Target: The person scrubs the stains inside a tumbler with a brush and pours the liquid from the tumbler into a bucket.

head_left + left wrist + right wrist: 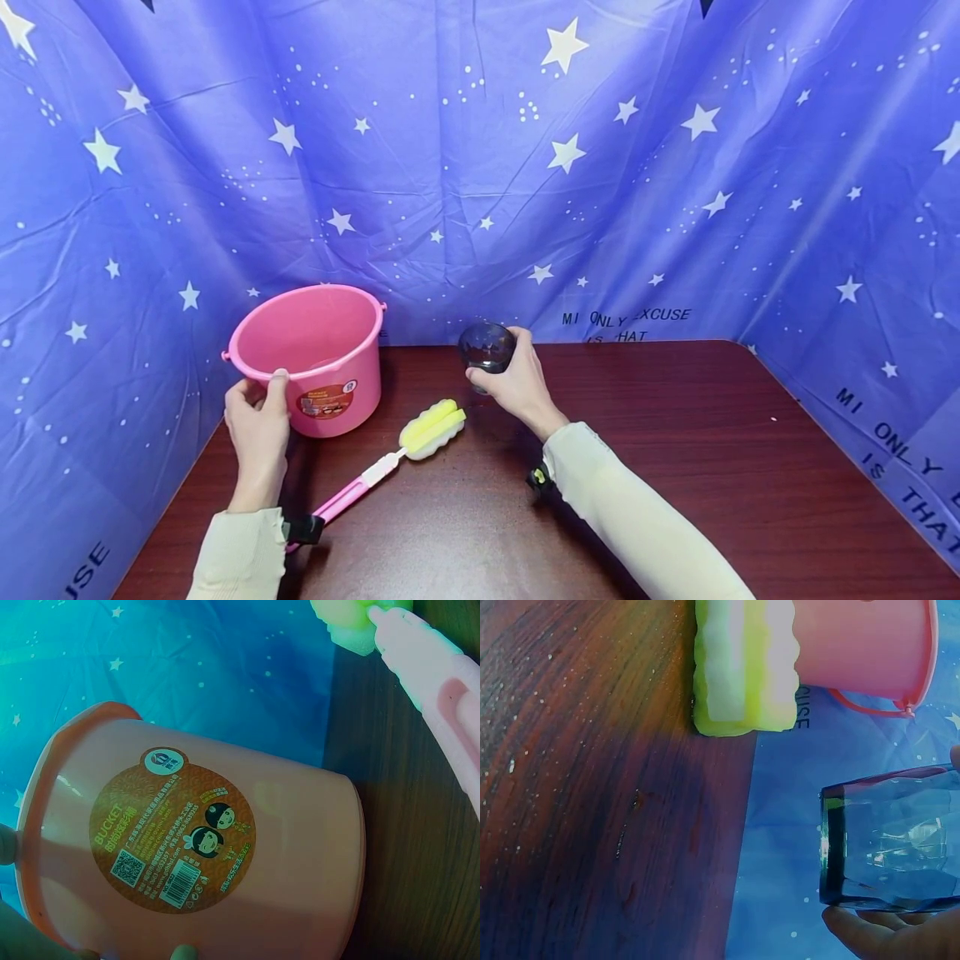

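On the left stands a pink bucket (367, 375) with a round brown label (326, 402). My left hand (258, 433) grips its near rim, thumb at the top edge; the left wrist view shows the bucket's wall (300, 847) close up. My right hand (525, 387) holds a dark, clear drinking glass (486, 348) near the table's back edge, thumb and fingers on opposite sides. In the right wrist view the glass (900, 840) appears raised off the table. Between the hands lies a sponge bottle brush (432, 429), its pink handle (343, 500) partly hidden behind my left wrist.
The dark red wooden table (675, 467) has small wet drops, seen in the right wrist view. Blue fabric with white stars (450, 167) hangs behind and at both sides. The bucket's handle (870, 709) hangs down along its far side.
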### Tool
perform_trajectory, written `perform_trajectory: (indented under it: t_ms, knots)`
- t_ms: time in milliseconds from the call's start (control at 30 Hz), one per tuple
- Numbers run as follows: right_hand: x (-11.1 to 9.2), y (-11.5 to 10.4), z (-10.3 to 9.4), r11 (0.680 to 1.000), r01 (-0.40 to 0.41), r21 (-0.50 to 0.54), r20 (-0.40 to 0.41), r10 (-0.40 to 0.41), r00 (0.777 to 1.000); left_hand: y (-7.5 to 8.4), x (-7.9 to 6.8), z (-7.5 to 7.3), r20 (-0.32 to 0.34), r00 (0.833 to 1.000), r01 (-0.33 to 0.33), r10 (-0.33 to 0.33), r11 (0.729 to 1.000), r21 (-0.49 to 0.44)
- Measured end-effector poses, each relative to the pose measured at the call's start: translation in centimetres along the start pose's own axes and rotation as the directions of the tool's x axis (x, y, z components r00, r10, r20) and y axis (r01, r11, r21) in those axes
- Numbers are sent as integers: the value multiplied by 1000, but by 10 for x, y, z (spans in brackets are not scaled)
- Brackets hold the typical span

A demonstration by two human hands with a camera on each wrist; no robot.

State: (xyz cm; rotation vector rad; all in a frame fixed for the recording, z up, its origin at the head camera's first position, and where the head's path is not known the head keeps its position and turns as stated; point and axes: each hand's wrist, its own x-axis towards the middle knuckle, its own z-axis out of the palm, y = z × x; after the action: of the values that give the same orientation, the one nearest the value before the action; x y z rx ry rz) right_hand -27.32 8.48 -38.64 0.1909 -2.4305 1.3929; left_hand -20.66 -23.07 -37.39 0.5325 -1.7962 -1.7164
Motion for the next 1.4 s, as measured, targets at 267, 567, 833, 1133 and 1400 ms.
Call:
perform_trajectory:
  t_ms: [267, 567, 833, 1133, 1400]
  knots:
    - [-1, 7, -1, 1000, -19, -18, -23, 19, 1000, -1, 1, 0, 7, 1000, -4, 4, 1000, -3]
    - [-3, 18, -4, 998, -41, -39, -7, 41, 999, 0, 1, 0, 6, 1000, -5, 4, 1000, 25]
    - [-2, 25, -4, 998, -55, -36, 1, 56, 998, -1, 2, 0, 4, 1000, -8, 8, 1000, 27]
    - [-3, 31, -4, 996, -91, -27, 12, 91, 996, -1, 1, -1, -3, 1000, 1, -1, 1000, 30]
    - [-4, 34, -5, 993, -110, -34, 1, 110, 994, -1, 2, 0, -2, 1000, -3, 3, 1000, 9]
